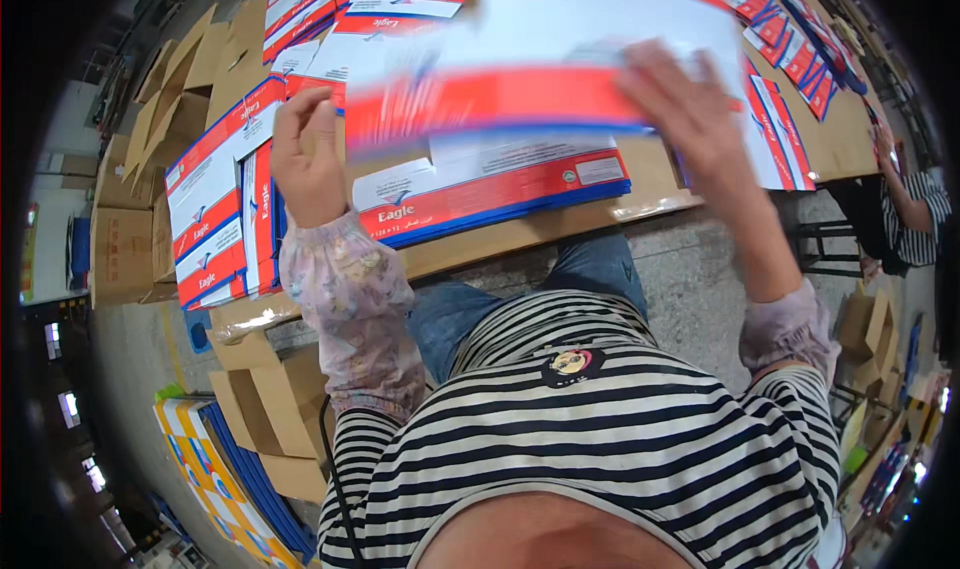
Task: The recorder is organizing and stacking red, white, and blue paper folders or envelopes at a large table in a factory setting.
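Note:
A flat printed carton (520, 94) in white, red and blue is raised over the table, smeared by motion. My right hand (685, 109) grips it at its right part, fingers over the printed face and slightly blurred. Beside its left edge, my left hand (312, 159) has its fingers curled in, with nothing visible in them and a gap to the carton. Below the raised carton, a stack of similar flat cartons (500, 194) lies along the table's near edge. More printed cartons (220, 199) are piled to the left of my left hand.
Further cartons lie at the table's back left (400, 29) and right (775, 134). Open brown boxes (185, 94) stand at the left, and another brown box (265, 399) is below the table's edge. A person in a striped top (915, 219) is at the far right.

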Action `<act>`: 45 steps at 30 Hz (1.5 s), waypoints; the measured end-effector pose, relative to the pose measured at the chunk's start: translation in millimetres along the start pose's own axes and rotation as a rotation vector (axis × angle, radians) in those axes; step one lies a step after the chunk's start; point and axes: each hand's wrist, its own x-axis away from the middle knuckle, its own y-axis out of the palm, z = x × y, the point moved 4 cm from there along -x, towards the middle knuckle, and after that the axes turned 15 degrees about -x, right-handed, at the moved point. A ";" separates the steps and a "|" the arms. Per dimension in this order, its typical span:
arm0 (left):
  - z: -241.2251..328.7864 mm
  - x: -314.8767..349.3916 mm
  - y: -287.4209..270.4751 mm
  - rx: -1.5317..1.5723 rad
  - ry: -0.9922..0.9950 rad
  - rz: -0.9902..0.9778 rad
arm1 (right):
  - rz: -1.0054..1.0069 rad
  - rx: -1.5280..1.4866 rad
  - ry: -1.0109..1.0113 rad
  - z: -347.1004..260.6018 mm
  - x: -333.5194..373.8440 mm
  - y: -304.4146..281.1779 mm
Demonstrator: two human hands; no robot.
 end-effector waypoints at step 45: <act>-57.7 68.8 6.9 -0.154 -0.093 0.130 | -0.235 -0.032 0.013 -35.0 -18.5 11.1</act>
